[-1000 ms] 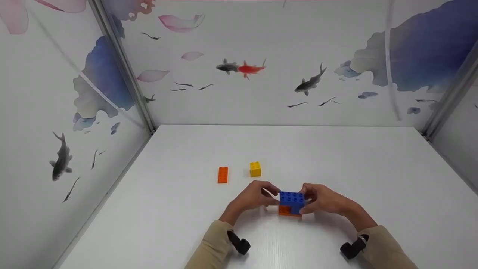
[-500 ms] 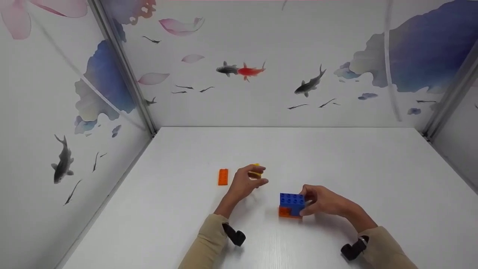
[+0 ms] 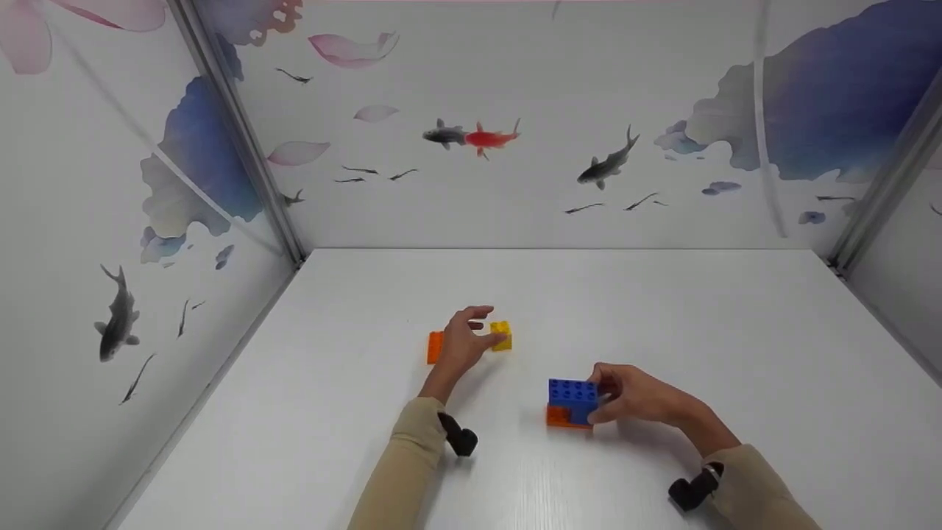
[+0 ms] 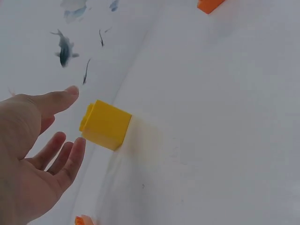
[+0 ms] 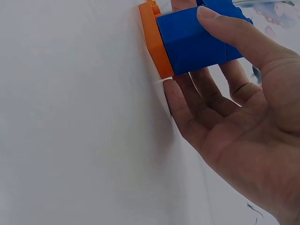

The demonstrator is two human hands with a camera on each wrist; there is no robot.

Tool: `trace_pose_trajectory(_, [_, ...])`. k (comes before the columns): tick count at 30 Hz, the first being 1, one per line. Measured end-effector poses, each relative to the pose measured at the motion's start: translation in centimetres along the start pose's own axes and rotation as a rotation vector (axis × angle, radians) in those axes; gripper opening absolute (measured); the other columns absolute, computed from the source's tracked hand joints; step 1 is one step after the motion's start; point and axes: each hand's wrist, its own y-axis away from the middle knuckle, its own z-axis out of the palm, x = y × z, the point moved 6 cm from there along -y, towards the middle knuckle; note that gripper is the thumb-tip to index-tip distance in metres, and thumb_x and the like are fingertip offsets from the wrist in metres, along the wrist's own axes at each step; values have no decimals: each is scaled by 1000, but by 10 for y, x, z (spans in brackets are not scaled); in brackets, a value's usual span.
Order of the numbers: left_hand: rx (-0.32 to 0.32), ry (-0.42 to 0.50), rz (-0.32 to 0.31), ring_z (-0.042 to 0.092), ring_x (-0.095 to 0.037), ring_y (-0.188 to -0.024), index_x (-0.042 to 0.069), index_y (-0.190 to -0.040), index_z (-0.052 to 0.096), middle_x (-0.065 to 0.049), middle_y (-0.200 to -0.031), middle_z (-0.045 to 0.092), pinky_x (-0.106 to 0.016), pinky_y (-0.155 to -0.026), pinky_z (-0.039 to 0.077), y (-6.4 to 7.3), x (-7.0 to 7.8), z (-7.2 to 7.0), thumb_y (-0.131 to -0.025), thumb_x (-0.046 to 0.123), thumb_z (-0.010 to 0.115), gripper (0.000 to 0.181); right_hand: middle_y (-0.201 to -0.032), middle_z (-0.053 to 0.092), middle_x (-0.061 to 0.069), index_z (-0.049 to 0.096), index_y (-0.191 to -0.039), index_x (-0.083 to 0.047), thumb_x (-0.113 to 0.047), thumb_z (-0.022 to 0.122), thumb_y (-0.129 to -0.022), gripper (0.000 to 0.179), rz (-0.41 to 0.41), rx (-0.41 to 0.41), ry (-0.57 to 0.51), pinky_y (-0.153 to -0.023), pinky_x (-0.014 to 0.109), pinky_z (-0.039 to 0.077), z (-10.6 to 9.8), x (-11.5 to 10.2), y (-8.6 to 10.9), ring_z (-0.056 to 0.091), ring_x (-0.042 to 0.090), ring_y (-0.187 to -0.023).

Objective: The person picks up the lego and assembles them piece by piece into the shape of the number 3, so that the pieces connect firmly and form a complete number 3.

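Observation:
My left hand (image 3: 462, 344) is at the yellow brick (image 3: 502, 328) in the head view, thumb and fingers spread apart. The thumb overlaps the brick there, but the left wrist view shows a gap between the digits and the brick's studded end (image 4: 88, 117). With thumb and fingers, my right hand (image 3: 636, 394) holds the right side of a small stack standing on the table. Blue bricks (image 3: 572, 391) form its upper part, over an orange base plate (image 3: 557, 417). In the right wrist view the thumb presses one blue face (image 5: 190, 44); the far fingers are partly hidden.
A loose orange plate (image 3: 434, 347) lies left of the yellow brick, partly behind my left hand. The white table (image 3: 662, 309) meets printed wall panels at the back and the left side. Black cameras (image 3: 462, 439) are strapped at both wrists.
My left hand has left the blue and orange stack and moved left and away from me to the yellow brick, with its fingers spread. My right hand has stayed on the stack.

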Motion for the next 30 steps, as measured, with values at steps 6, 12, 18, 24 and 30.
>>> trace_pose_trajectory(6, [-29,16,-24,54,-29,-128,11,-139,57,-12,-141,56,-41,-105,51,-5,-9,4,-87,16,78,56,-115,63,11,54,-105,-8,-18,82,-81,38,2,2,12,-93,36,49,0,-1,0,57,26,-106])
trace_pose_trajectory(12, [-35,28,-16,56,-29,-124,8,-138,57,-12,-139,59,-41,-105,51,-7,-18,11,-86,10,78,56,-116,63,11,55,-107,-9,-19,82,-82,38,16,6,33,-96,40,51,1,-1,-1,57,26,-107])
trace_pose_trajectory(18, [-7,13,-34,59,-26,-115,7,-129,64,-11,-128,65,-38,-104,51,-9,-23,13,-87,8,77,45,-115,62,11,54,-107,-9,-20,81,-82,38,27,9,42,-97,41,51,1,0,-1,57,26,-107])
trace_pose_trajectory(24, [-17,37,-64,59,-24,-112,9,-125,68,-9,-122,67,-35,-102,53,-9,-20,13,-87,13,77,39,-114,63,11,53,-104,-8,-18,82,-82,38,15,2,28,-94,37,50,1,0,-1,58,26,-106])
trace_pose_trajectory(30, [-45,61,-49,63,-25,-113,10,-126,66,-10,-123,66,-33,-98,56,-3,-8,13,-89,14,76,39,-113,63,10,53,-104,-8,-18,82,-82,38,21,4,30,-94,36,50,0,0,-1,57,25,-106])
